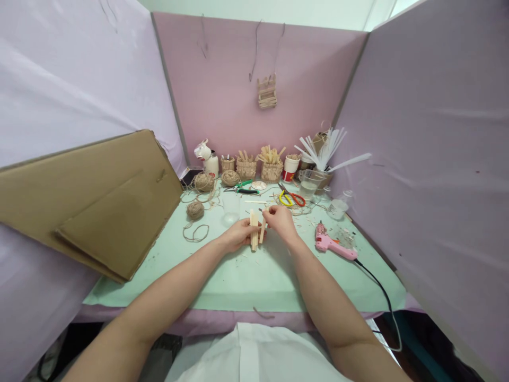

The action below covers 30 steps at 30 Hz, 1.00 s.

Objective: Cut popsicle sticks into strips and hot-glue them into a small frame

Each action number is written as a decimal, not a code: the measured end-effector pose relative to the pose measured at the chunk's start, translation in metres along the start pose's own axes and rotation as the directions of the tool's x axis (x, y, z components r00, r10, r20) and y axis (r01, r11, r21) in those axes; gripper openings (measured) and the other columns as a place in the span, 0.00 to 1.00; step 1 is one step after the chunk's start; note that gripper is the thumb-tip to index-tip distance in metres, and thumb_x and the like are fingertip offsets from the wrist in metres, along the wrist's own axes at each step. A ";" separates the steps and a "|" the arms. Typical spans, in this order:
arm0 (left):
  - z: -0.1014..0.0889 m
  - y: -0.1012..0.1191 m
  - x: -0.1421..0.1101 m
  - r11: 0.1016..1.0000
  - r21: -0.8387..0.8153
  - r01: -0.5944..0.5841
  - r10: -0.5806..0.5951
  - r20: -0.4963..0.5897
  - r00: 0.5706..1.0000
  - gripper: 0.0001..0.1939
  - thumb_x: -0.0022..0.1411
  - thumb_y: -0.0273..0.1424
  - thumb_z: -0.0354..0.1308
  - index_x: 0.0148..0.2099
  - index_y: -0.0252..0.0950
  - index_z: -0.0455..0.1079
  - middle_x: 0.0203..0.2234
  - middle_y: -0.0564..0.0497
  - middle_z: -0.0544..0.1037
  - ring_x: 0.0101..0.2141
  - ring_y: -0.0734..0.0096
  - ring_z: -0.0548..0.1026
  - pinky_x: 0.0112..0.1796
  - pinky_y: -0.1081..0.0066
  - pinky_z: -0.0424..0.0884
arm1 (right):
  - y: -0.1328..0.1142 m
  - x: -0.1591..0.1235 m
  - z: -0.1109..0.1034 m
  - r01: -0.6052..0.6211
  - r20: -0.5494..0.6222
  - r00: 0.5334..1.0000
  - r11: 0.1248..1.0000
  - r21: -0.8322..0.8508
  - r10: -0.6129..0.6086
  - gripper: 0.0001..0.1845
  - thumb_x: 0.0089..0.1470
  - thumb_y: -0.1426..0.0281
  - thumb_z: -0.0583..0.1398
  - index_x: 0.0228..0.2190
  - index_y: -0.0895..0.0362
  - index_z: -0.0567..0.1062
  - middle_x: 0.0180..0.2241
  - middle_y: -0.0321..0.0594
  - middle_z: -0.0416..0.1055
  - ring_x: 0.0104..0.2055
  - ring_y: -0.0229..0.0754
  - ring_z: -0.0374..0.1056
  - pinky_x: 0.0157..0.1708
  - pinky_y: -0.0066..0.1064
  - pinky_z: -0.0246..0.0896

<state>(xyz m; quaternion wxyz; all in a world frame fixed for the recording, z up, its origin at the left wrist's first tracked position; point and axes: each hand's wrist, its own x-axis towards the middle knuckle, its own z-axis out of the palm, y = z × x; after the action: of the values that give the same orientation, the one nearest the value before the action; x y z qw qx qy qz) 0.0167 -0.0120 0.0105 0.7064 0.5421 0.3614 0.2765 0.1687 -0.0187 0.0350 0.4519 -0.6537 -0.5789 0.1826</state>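
Note:
In the middle of the table, my left hand (238, 235) is closed around flat, pale wooden craft sticks (254, 239) held nearly upright. A narrower wooden stick (262, 232) stands just to their right, slightly tilted and apart at the top. My right hand (279, 220) pinches at the upper end of this narrow stick. A small dark tip (260, 209) pokes out by the right fingertips; I cannot make out what it belongs to. Small wood slivers lie on the green cloth below the hands.
A pink glue gun (334, 248) with a black cord lies right. Behind are scissors (292, 198), pliers (242, 189), a clear cup (230, 207), twine balls (195, 210) and stick-filled containers (272, 171). Cardboard (107, 212) leans left. A small stick chair (267, 95) hangs at the back.

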 end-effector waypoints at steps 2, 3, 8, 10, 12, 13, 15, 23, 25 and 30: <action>-0.003 0.001 0.003 0.985 0.169 -0.046 0.064 -0.099 0.993 0.11 0.56 0.28 0.52 0.43 0.33 0.61 0.31 0.46 0.75 0.29 0.70 0.75 0.33 0.67 0.72 | 0.003 0.004 -0.008 -0.016 -0.020 1.000 0.998 0.064 0.017 0.11 0.40 0.69 0.55 0.11 0.55 0.64 0.09 0.31 0.59 0.15 0.35 0.57 0.20 0.27 0.49; -0.005 0.002 0.004 0.962 0.266 -0.064 0.108 -0.155 0.982 0.11 0.56 0.27 0.50 0.43 0.33 0.61 0.30 0.46 0.74 0.27 0.70 0.74 0.32 0.67 0.71 | 0.005 0.005 -0.012 -0.020 -0.028 0.999 0.994 0.104 0.023 0.11 0.41 0.69 0.55 0.12 0.56 0.64 0.09 0.31 0.59 0.15 0.35 0.57 0.20 0.27 0.49; -0.008 0.002 0.008 0.771 0.625 -0.119 0.299 -0.190 0.935 0.09 0.55 0.27 0.51 0.40 0.35 0.66 0.30 0.47 0.74 0.34 0.64 0.72 0.40 0.63 0.67 | 0.005 0.009 -0.020 -0.018 0.061 0.998 0.942 0.335 -0.003 0.09 0.44 0.66 0.54 0.18 0.57 0.68 0.13 0.31 0.61 0.17 0.33 0.55 0.18 0.25 0.49; -0.005 0.003 0.004 0.601 0.778 -0.186 0.381 -0.074 0.922 0.11 0.56 0.29 0.52 0.42 0.35 0.68 0.34 0.44 0.75 0.40 0.59 0.71 0.44 0.60 0.65 | 0.002 0.007 -0.018 -0.024 0.136 0.990 0.913 0.407 -0.034 0.10 0.44 0.65 0.55 0.20 0.58 0.71 0.14 0.31 0.60 0.17 0.32 0.54 0.17 0.24 0.48; -0.001 0.007 -0.002 0.474 0.836 -0.276 0.449 0.041 0.893 0.15 0.56 0.31 0.53 0.47 0.34 0.69 0.41 0.42 0.75 0.46 0.57 0.69 0.49 0.58 0.63 | -0.001 0.004 -0.016 -0.031 0.191 0.979 0.888 0.459 -0.065 0.11 0.45 0.64 0.56 0.22 0.59 0.73 0.15 0.31 0.60 0.17 0.31 0.52 0.17 0.24 0.47; 0.000 0.009 -0.005 0.487 0.817 -0.311 0.477 0.049 0.877 0.17 0.56 0.32 0.53 0.48 0.35 0.69 0.44 0.42 0.74 0.48 0.57 0.68 0.50 0.58 0.61 | -0.002 0.003 -0.016 -0.033 0.210 0.975 0.877 0.479 -0.078 0.11 0.45 0.64 0.56 0.23 0.59 0.74 0.16 0.31 0.60 0.18 0.31 0.52 0.18 0.24 0.46; 0.000 0.014 -0.011 0.666 0.665 -0.338 0.463 -0.013 0.886 0.17 0.59 0.33 0.51 0.49 0.34 0.69 0.47 0.41 0.73 0.49 0.58 0.69 0.51 0.59 0.62 | -0.004 0.001 -0.015 -0.038 0.237 0.966 0.859 0.510 -0.098 0.12 0.46 0.63 0.57 0.24 0.58 0.75 0.18 0.31 0.62 0.19 0.31 0.53 0.19 0.23 0.48; -0.015 0.022 -0.019 0.983 -0.183 0.003 0.034 0.201 0.979 0.16 0.56 0.38 0.60 0.41 0.29 0.73 0.39 0.38 0.78 0.36 0.67 0.77 0.44 0.65 0.70 | -0.011 -0.008 -0.013 -0.078 0.403 0.899 0.840 0.536 -0.174 0.11 0.48 0.63 0.59 0.27 0.57 0.77 0.26 0.34 0.69 0.28 0.34 0.61 0.28 0.25 0.56; -0.019 0.022 -0.019 0.978 -0.204 0.035 0.015 0.238 0.971 0.16 0.55 0.36 0.61 0.42 0.30 0.73 0.37 0.40 0.78 0.34 0.68 0.77 0.42 0.66 0.71 | -0.012 -0.009 -0.013 -0.084 0.429 0.884 0.839 0.538 -0.187 0.11 0.48 0.63 0.59 0.27 0.57 0.77 0.26 0.33 0.69 0.28 0.34 0.61 0.28 0.25 0.56; -0.025 0.023 -0.020 0.980 -0.191 0.059 -0.003 0.281 0.960 0.16 0.53 0.34 0.64 0.43 0.30 0.72 0.34 0.42 0.78 0.32 0.69 0.77 0.39 0.67 0.72 | -0.014 -0.012 -0.014 -0.089 0.455 0.870 0.846 0.526 -0.191 0.11 0.49 0.62 0.59 0.27 0.57 0.76 0.25 0.33 0.68 0.27 0.32 0.60 0.26 0.24 0.54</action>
<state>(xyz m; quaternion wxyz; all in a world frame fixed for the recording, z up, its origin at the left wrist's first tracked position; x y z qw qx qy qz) -0.0154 -0.0074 0.0333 0.8049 0.4971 0.2376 0.2206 0.1676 -0.0359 0.0502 0.4577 -0.4188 -0.6184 0.4824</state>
